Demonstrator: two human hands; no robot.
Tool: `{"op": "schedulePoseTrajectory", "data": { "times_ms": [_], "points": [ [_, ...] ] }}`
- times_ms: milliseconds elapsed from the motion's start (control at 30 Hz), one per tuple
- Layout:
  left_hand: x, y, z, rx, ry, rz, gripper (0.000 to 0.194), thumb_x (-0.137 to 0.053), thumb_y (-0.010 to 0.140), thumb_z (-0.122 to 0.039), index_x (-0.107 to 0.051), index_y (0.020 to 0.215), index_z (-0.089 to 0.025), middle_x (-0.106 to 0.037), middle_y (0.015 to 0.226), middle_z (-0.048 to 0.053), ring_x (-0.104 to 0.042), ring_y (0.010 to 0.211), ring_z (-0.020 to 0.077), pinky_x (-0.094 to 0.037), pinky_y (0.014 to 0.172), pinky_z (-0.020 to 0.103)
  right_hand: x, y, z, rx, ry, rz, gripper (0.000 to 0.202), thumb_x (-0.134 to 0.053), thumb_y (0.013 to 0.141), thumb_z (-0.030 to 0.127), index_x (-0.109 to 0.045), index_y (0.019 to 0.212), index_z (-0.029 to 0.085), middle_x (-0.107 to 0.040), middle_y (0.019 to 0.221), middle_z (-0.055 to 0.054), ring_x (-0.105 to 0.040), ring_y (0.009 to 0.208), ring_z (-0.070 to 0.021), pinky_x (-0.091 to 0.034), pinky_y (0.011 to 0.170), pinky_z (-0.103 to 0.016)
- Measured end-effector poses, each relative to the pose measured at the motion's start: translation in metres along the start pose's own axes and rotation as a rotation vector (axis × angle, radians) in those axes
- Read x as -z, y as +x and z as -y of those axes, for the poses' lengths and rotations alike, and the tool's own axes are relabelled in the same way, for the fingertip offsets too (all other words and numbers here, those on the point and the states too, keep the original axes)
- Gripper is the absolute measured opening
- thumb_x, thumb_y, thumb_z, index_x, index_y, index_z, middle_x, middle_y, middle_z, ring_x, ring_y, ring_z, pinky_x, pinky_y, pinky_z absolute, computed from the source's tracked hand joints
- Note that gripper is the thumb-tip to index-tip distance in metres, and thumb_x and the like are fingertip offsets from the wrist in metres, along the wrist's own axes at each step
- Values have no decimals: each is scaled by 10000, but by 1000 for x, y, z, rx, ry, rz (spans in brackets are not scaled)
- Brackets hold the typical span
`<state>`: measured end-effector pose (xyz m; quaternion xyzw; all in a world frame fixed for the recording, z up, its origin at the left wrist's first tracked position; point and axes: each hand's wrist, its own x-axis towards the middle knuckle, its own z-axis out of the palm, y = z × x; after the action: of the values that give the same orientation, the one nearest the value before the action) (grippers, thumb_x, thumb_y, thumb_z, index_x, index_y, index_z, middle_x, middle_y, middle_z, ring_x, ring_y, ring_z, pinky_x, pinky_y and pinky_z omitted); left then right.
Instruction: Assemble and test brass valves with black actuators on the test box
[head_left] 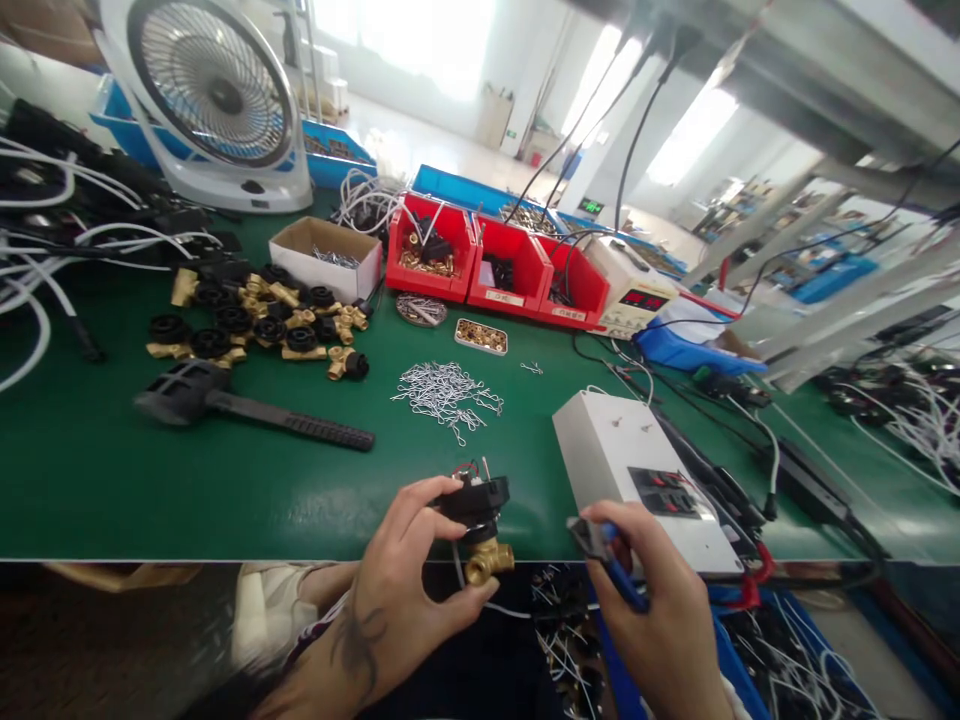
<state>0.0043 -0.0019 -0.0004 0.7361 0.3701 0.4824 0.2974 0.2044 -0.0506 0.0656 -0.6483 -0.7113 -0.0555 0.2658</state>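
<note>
My left hand grips a brass valve with a black round actuator housing on top, just over the bench's front edge. Small red wires and a thin metal pin stick up from the housing. In my right hand is a pair of blue-handled pliers, jaws pointing left toward the valve but apart from it. Beyond the valve lies a loose pile of silver cotter pins. One or two more pins lie off to its right.
A black hammer and brass valve bodies lie left. Red bins, a white box and a fan stand behind. A grey switch box sits right; wired parts fill a crate below.
</note>
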Motion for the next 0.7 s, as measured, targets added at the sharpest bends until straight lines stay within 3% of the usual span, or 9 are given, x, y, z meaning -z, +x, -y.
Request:
{"op": "schedulePoseTrajectory", "data": {
  "times_ms": [67, 167, 267, 333, 433, 500, 633, 700],
  "points": [
    [1, 1, -1, -14, 14, 17, 261, -708, 740, -171, -535, 928, -222, -586, 1249, 100, -587, 1169, 251, -528, 965, 430, -3, -1, 1, 21, -2, 56, 224, -426, 840, 50, -554, 939, 206, -591, 743, -20, -594, 604, -158, -485, 555, -256],
    [3, 1, -1, -1, 29, 16, 277, -715, 729, -170, -534, 931, -226, -589, 1241, 103, -595, 1157, 265, -540, 957, 463, -14, -3, -1, 41, -24, 296, 245, -399, 857, 67, -595, 924, 198, -622, 736, -32, -631, 596, -182, -509, 531, -285],
    [8, 3, -1, 44, 63, -19, 274, -712, 748, -192, -533, 951, -229, -592, 1224, 107, -608, 1126, 266, -549, 944, 482, -26, -1, -8, -111, 28, 258, 182, -488, 933, 250, -604, 1052, 176, -683, 850, -76, -688, 704, -221, -577, 619, -348],
    [14, 6, -4, 41, 100, -65, 310, -710, 766, -211, -529, 1018, -221, -595, 1216, 118, -614, 1111, 264, -554, 936, 480, -34, 2, -13, -177, 2, 225, 374, -562, 913, 416, -598, 1158, 135, -703, 934, -133, -707, 781, -282, -600, 668, -434],
    [25, 14, -12, -30, 146, -92, 438, -711, 784, -218, -488, 1161, -205, -592, 1237, 136, -604, 1139, 263, -550, 953, 456, -43, 7, -12, -163, -13, 192, 569, -601, 858, 547, -617, 1226, 113, -660, 1168, -235, -642, 1075, -412, -539, 865, -609],
    [31, 20, -19, -106, 183, -51, 496, -709, 788, -198, -460, 1217, -208, -590, 1260, 133, -575, 1196, 258, -527, 996, 423, -42, 11, -4, -203, 202, 164, 568, -578, 875, 555, -589, 1290, 167, -617, 1285, -215, -574, 1211, -390, -471, 986, -615],
    [35, 25, -32, -320, 243, 54, 571, -710, 784, -127, -441, 1279, -217, -608, 1271, 103, -522, 1271, 212, -426, 1100, 312, -24, 18, 22, -455, 1046, 339, 631, -536, 927, 523, -353, 1473, 264, -684, 1224, -128, -669, 1101, -264, -532, 959, -489],
    [32, 24, -35, -322, 172, 66, 598, -733, 792, -183, -451, 1317, -233, -586, 1328, 96, -491, 1313, 225, -374, 1143, 323, -19, 19, 33, -561, 1317, 375, 670, -629, 888, 475, -349, 1463, 274, -697, 1213, -108, -677, 1088, -246, -535, 960, -448]
  ]
}}
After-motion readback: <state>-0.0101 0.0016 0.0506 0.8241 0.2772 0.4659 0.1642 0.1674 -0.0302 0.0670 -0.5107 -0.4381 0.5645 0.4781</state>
